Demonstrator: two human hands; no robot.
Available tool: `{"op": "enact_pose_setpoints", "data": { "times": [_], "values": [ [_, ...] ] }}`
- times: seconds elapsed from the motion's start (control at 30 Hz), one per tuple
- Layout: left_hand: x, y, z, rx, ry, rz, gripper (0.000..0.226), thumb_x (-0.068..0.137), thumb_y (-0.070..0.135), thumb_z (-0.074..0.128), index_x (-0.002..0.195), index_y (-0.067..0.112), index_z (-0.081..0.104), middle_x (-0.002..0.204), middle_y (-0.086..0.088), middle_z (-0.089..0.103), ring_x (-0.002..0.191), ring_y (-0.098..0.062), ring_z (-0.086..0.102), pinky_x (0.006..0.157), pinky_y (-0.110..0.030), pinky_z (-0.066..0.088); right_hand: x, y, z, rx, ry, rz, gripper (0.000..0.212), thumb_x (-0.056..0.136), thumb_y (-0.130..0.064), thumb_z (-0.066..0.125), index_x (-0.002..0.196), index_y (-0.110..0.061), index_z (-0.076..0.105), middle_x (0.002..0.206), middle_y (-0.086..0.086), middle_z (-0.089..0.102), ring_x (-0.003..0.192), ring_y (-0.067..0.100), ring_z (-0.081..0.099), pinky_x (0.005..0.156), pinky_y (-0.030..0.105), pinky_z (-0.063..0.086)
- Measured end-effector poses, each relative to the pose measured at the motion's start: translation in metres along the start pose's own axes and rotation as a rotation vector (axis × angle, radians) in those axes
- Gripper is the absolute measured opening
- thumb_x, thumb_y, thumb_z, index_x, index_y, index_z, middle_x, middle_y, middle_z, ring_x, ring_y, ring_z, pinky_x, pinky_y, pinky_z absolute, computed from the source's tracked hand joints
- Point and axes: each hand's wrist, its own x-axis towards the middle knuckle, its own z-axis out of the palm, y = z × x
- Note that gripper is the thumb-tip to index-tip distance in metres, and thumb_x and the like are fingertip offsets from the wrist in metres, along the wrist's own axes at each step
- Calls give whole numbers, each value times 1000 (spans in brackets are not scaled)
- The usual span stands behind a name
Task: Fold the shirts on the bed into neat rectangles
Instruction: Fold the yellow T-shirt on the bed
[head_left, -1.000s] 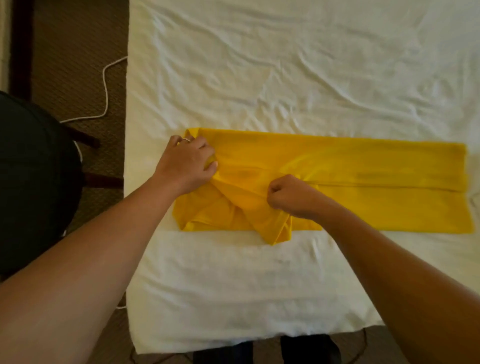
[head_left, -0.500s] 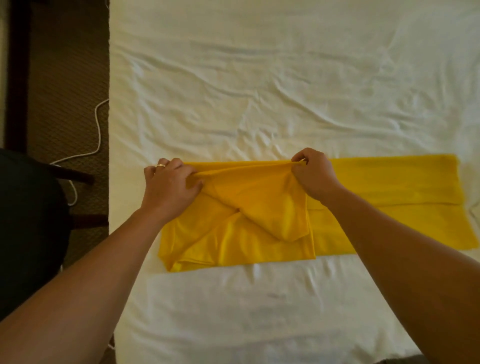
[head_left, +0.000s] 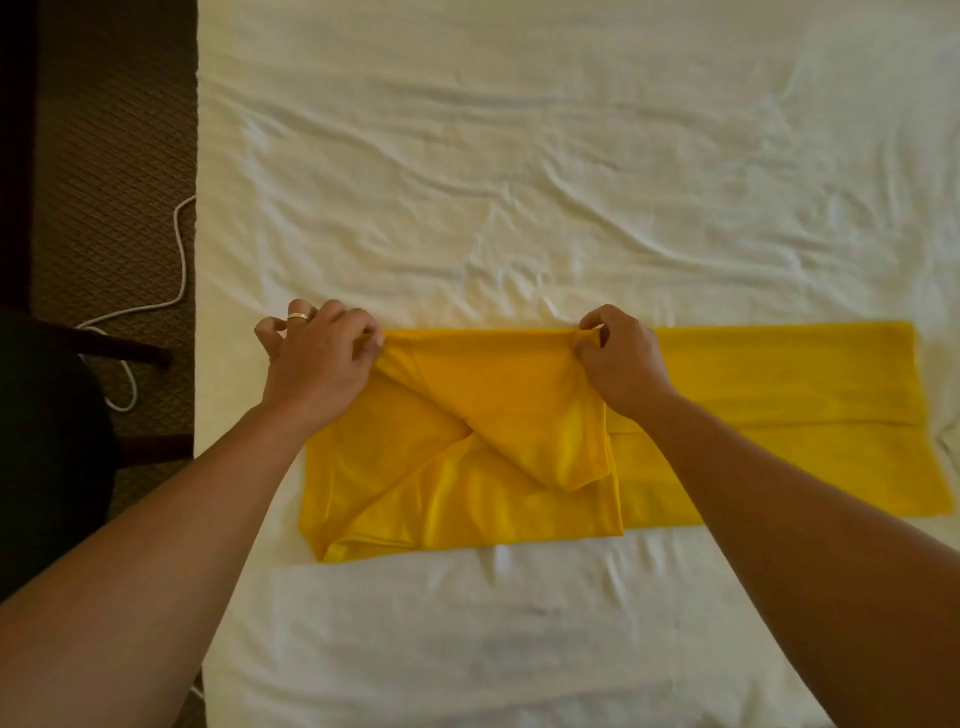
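Note:
A yellow shirt (head_left: 753, 415) lies as a long band across the white bed sheet (head_left: 519, 182), running from mid-left to the right edge. Its left part is bunched, with a sleeve flap (head_left: 509, 405) hanging in a point over the body. My left hand (head_left: 317, 358) pinches the flap's far left corner. My right hand (head_left: 623, 358) pinches the same far edge further right. The fabric between both hands is stretched straight along the shirt's far edge.
The bed's left edge (head_left: 200, 260) borders a dark patterned carpet (head_left: 114, 156) with a white cable (head_left: 179, 260) lying on it. A dark chair (head_left: 47, 441) stands at the left by the bed. Wrinkled sheet stretches beyond and in front of the shirt.
My right hand lifted the sleeve flap from the shirt's near side up to the far edge. Both hands have since moved apart, pulling that edge taut.

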Motion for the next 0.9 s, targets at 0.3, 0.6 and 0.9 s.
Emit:
{"op": "enact_pose_setpoints", "data": {
  "times": [0.3,0.6,0.9],
  "values": [
    [-36,39,22,192,-71,323,70,93,62,40,145,17,52,149,-13,49,127,-40,49,100,-56,37,-67,5,41,-408,220,-372,57,95,-49,43,140,-16,56,151,16,47,133,41,47,100,53,43],
    [-33,70,29,281,-91,219,68,81,50,49,139,14,55,151,-16,45,135,-40,43,107,-58,28,-68,32,47,-594,-170,-444,77,95,-70,18,161,-30,17,170,7,-1,156,29,5,118,55,18],
    [-91,193,75,281,-73,482,59,80,50,50,125,16,67,129,-18,62,106,-38,59,87,-47,47,-49,116,-64,-545,-15,-355,65,96,-54,31,145,-15,49,160,15,35,138,39,39,105,56,36]
  ]
}}
